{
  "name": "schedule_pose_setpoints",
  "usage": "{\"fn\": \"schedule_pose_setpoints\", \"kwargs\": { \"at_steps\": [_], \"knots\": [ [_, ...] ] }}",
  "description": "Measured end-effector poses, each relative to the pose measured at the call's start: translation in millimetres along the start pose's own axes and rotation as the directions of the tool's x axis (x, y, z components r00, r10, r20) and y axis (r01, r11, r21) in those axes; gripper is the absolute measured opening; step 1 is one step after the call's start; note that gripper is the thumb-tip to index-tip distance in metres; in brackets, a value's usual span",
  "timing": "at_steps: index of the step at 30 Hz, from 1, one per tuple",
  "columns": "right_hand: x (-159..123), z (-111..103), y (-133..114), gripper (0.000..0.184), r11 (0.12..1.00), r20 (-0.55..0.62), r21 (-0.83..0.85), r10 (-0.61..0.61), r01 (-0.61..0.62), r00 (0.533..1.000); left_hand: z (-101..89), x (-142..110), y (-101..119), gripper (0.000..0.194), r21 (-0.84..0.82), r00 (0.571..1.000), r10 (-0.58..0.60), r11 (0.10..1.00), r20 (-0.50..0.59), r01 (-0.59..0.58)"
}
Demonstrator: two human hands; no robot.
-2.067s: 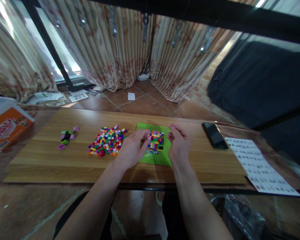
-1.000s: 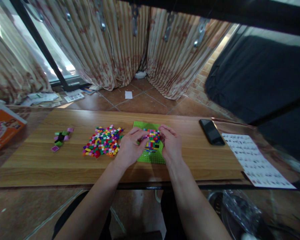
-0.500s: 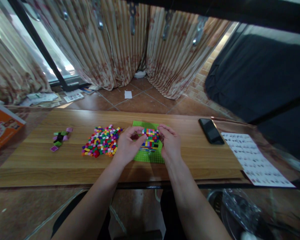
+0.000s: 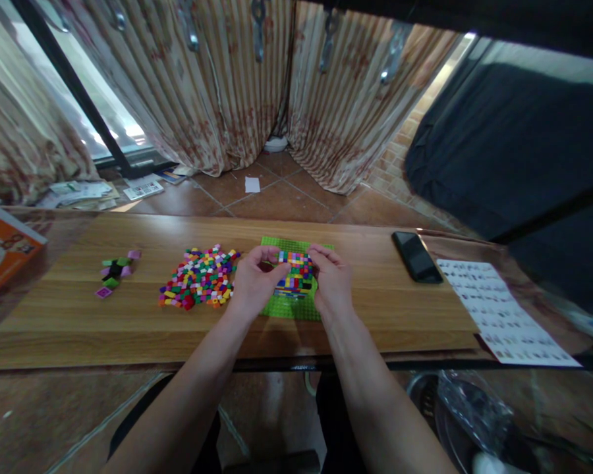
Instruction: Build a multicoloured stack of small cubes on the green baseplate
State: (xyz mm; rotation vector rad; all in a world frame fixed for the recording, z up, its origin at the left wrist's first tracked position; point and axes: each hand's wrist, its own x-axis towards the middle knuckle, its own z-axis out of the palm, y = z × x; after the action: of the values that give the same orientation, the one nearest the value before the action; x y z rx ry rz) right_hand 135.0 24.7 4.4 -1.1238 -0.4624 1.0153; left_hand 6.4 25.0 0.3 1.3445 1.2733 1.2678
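A block built of small multicoloured toy bricks (image 4: 295,276) stands on a green studded baseplate (image 4: 291,309) in front of me. My left hand (image 4: 254,280) holds the block's left side, its thumb lying against the brick face and its fingers curled behind the upper left edge. At the upper right corner, my right hand (image 4: 332,273) is closed with thumb and forefinger pressed against the block. Whether a loose brick sits between those fingertips is too small to tell. To the left lies a heap of loose bricks (image 4: 200,276) in many colours.
Several larger pink, green and black bricks (image 4: 112,271) lie farther left on the wooden table (image 4: 375,322). A black phone (image 4: 418,257) and a printed sheet (image 4: 507,313) are at the right. An orange and white box (image 4: 7,253) stands at the far left.
The hands keep nearly the same hold around the brick block. The right fingers have shifted slightly along its upper right corner. The whole view has moved a little.
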Motion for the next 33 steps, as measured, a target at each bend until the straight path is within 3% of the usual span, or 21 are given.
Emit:
{"fn": "schedule_pose_setpoints", "kwargs": {
  "at_steps": [9, 15, 22, 26, 30, 32, 33],
  "knots": [
    [-2.9, 1.9, 1.2, 0.011, 1.0, -0.004, 0.008, -0.017, 0.017, 1.0, 0.6, -0.3, 0.1, 0.036, 0.002, 1.0, 0.01, 1.0, 0.005, -0.01],
    [-2.3, -9.4, -12.7, 0.02, 0.991, 0.126, -0.092, 0.111, -0.1, 0.986, 0.2, -2.1, -5.4, 0.036, -0.083, 0.999, -0.053, 0.995, 0.008, 0.053],
    [-3.2, -18.9, -22.6, 0.035, 0.973, 0.245, -0.185, 0.184, -0.141, 0.952, -3.9, -5.1, -0.7, 0.035, -0.155, 0.991, -0.123, 0.979, 0.054, 0.13],
    [-1.9, -20.6, -19.3, 0.041, 0.967, 0.289, -0.206, 0.208, -0.152, 0.934, -22.8, -0.8, 4.0, 0.027, -0.131, 0.994, -0.111, 0.985, 0.019, 0.113],
    [-1.3, -22.0, -16.7, 0.047, 0.96, 0.28, -0.242, 0.209, -0.142, 0.937, -60.2, 8.8, 2.1, 0.028, 0.015, 0.993, -0.112, 0.994, 0.046, 0.111],
    [-1.6, -22.0, -16.7, 0.048, 0.958, 0.281, -0.251, 0.21, -0.139, 0.937, -80.3, 12.2, -3.3, 0.025, 0.121, 0.993, -0.071, 0.991, 0.089, 0.06],
    [-1.8, -21.7, -16.9, 0.047, 0.958, 0.282, -0.252, 0.207, -0.135, 0.937, -89.2, 12.9, -7.1, 0.023, 0.196, 0.984, -0.055, 0.98, 0.167, 0.022]
  ]
}}
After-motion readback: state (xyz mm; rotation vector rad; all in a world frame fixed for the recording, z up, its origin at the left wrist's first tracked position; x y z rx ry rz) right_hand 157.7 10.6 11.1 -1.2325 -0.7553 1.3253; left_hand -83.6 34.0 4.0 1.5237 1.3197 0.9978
